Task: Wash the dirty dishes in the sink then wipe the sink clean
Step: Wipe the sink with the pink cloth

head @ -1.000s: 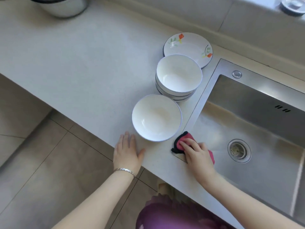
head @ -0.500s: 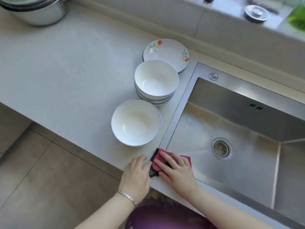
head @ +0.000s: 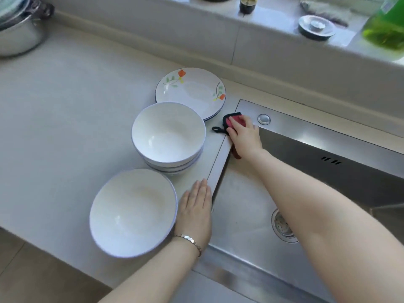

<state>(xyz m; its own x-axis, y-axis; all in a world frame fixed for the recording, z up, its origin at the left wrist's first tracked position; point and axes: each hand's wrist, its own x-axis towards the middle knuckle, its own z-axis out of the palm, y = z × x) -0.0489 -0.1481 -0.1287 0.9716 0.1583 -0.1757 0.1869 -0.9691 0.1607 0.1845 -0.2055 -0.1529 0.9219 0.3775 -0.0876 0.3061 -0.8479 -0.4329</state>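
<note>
Two hands are working along the sink's left rim in the head view. The right hand is pressing a pink dishcloth onto the far left corner of the sink rim, with its fingers laid over the cloth rather than curled round it. The left hand is lying flat on the countertop, holding nothing, right against the single bowl.

That bowl is sitting close to the countertop's front edge, so a sideways nudge from the bracing hand is probably the main risk. The cloth is also passing just beside the floral plates and could be knocking them.

Half a second ago both hands were at the rim's near left corner. The cloth has since been travelling up the rim, and the left hand has been shifting forward.
</note>
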